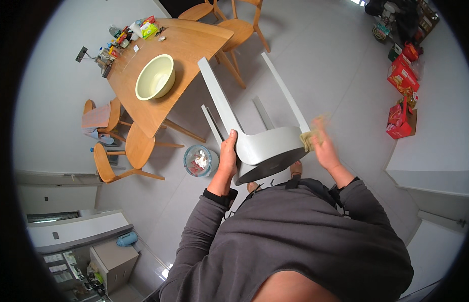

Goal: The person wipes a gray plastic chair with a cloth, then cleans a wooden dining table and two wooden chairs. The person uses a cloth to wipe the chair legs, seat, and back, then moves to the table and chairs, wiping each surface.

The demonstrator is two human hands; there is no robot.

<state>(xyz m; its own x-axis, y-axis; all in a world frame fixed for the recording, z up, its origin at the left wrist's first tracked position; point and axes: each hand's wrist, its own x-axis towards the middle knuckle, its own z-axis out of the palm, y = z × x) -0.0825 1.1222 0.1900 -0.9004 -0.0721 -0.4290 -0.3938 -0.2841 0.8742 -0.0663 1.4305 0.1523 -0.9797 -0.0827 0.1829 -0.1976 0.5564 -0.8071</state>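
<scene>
A light grey plastic stool (270, 141) with a round, dark-surfaced end is tipped over in front of me, its legs pointing away. My left hand (229, 156) grips it where a leg meets the round part, thumb on top. My right hand (324, 149) holds a yellowish-brown cloth (309, 141) against the stool's right side, at the base of another leg. The fingers and part of the cloth are blurred.
A wooden table (193, 34) at the upper left bears a pale yellow basin (156, 77), bottles and packets. Wooden chairs (140, 145) surround it. A lined trash bin (198, 161) stands left of my left hand. Red boxes (402, 75) line the right wall.
</scene>
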